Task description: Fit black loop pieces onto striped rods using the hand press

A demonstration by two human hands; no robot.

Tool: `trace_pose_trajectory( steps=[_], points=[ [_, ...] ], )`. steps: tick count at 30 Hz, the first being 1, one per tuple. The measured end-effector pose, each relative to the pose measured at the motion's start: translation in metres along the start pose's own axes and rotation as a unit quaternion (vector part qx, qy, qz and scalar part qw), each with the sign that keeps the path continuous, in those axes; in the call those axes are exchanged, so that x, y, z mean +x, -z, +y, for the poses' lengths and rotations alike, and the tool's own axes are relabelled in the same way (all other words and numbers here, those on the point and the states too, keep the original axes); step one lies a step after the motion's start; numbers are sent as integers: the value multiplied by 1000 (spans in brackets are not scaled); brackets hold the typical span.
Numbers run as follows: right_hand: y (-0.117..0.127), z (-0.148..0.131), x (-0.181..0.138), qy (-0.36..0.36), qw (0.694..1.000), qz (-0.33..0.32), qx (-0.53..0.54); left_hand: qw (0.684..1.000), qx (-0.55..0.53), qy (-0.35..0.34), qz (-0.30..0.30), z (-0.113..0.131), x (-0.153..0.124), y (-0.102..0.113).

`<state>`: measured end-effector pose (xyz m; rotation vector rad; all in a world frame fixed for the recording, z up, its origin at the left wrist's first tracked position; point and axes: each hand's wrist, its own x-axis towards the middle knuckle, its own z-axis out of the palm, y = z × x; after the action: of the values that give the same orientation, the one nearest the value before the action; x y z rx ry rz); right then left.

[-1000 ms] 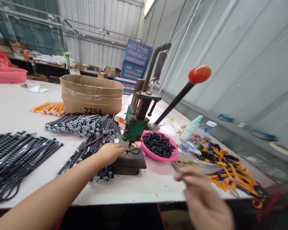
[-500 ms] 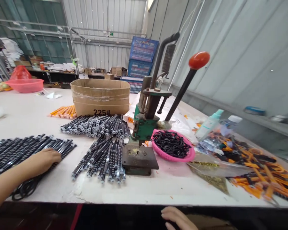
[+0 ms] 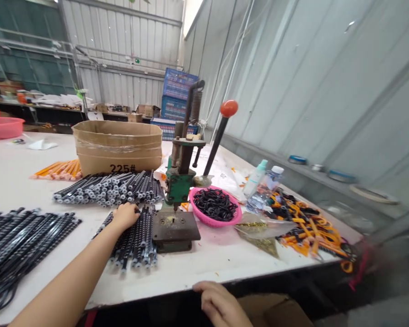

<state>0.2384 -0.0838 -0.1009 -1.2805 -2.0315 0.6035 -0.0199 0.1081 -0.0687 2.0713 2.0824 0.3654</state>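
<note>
My left hand [image 3: 125, 216] reaches across to the middle bundle of black spiral-striped rods [image 3: 136, 243] with pale round ends. Its fingers curl down at the far end of that bundle, and their tips are partly hidden. Just right of the bundle stands a green hand press [image 3: 179, 185] with a dark base plate [image 3: 175, 227] and a red-knobbed lever [image 3: 229, 108]. By the table's front edge, my right hand [image 3: 221, 303] has its fingers loosely bent and apart, with nothing visible in them. Another row of striped rods [image 3: 27, 240] lies at the left.
Behind the rods stands a cardboard box [image 3: 117, 147], with a further rod pile [image 3: 109, 190] before it. A pink basket [image 3: 214, 222] of black pieces is right of the press. Beyond it are a spray bottle [image 3: 255, 179], a plastic bag [image 3: 259, 236] and orange-black straps [image 3: 313, 231].
My left hand has moved right, from the left row of rods to the middle bundle. My right hand has come up closer to the table edge. The view has turned right.
</note>
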Motion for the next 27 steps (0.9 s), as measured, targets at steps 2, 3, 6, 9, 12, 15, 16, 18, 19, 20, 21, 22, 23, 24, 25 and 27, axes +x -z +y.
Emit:
trace_pose_trajectory(
  steps=[2, 3, 6, 9, 12, 15, 16, 18, 19, 20, 21, 22, 23, 24, 25, 27],
  points=[
    [19, 11, 20, -47, 997, 38, -41, 998, -62, 0, -7, 2, 0, 10],
    [31, 19, 34, -77, 993, 49, -76, 996, -88, -9, -10, 4, -4, 18],
    [68, 48, 87, -168, 968, 40, -183, 975, -220, -38, -5, 13, -26, 46],
    [90, 77, 134, -211, 953, -14, -217, 911, -409, -48, 7, 21, -60, 69],
    [89, 96, 162, -244, 936, -86, -240, 860, -504, -84, 13, 25, -92, 74],
    [81, 105, 172, -258, 925, -116, -255, 817, -559, -135, 38, 28, -115, 62],
    [80, 107, 173, -257, 925, -115, -256, 805, -574, -144, 44, 30, -121, 56],
    [81, 110, 172, -252, 929, -100, -252, 784, -601, -143, 48, 34, -132, 43],
    [84, 111, 171, -248, 933, -89, -245, 775, -615, -133, 47, 38, -136, 36],
    [88, 112, 169, -243, 938, -76, -236, 767, -630, -117, 45, 41, -140, 29],
    [92, 112, 168, -238, 943, -64, -223, 758, -643, -96, 46, 45, -143, 23],
    [97, 111, 167, -234, 949, -52, -207, 752, -653, -73, 48, 49, -146, 18],
    [101, 109, 165, -229, 954, -40, -188, 746, -662, -53, 46, 53, -147, 13],
    [105, 104, 163, -224, 960, -27, -167, 739, -672, -37, 42, 58, -148, 8],
    [107, 97, 161, -218, 965, -14, -143, 729, -683, -26, 35, 63, -148, 5],
    [106, 75, 155, -198, 976, 15, -89, 701, -713, -6, 5, 74, -147, 0]
  ],
)
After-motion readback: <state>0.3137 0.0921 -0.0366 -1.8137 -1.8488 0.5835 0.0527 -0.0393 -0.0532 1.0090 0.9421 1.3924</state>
